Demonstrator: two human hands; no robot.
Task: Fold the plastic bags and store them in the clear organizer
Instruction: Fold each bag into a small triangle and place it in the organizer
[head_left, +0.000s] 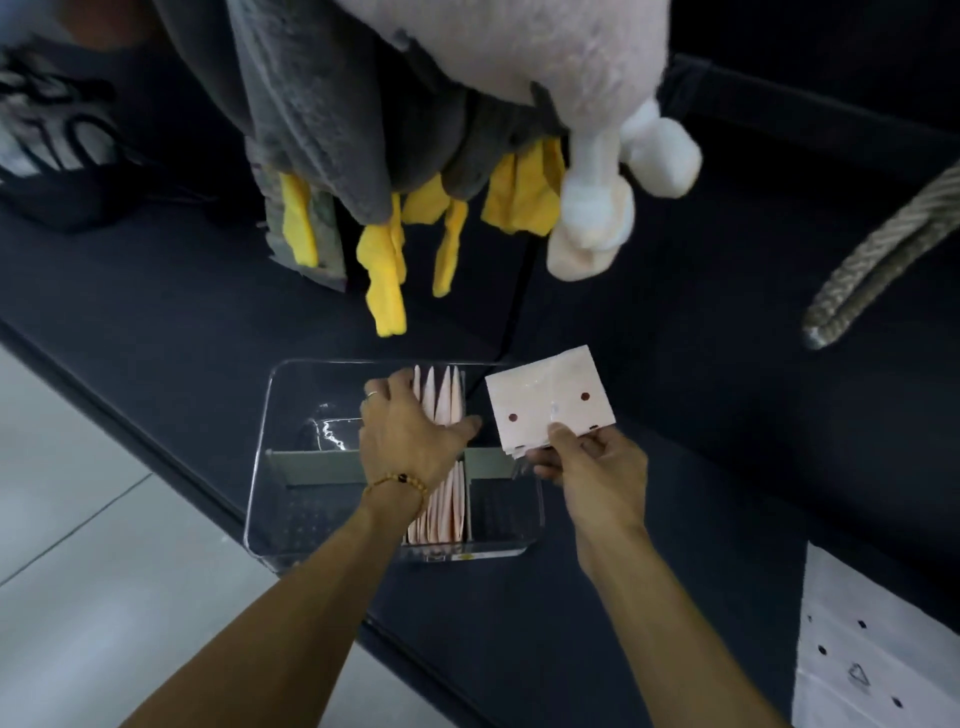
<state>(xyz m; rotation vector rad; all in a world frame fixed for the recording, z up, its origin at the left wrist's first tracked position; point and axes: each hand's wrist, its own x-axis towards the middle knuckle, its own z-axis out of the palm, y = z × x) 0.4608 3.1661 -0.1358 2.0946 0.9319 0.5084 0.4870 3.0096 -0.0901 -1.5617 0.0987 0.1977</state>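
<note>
Clear organizer (270, 415) sits on the dark surface (675, 415), near its left edge. Left hand (410, 436) reaches into it, fingers straight, pressing against the upright row of folded pink bags (441, 400) in the far compartment. Right hand (592, 462), just right of the organizer, pinches a folded pink bag (550, 405) with dark dots by its near edge. More folded bags (441, 514) stand in the near compartment.
</note>
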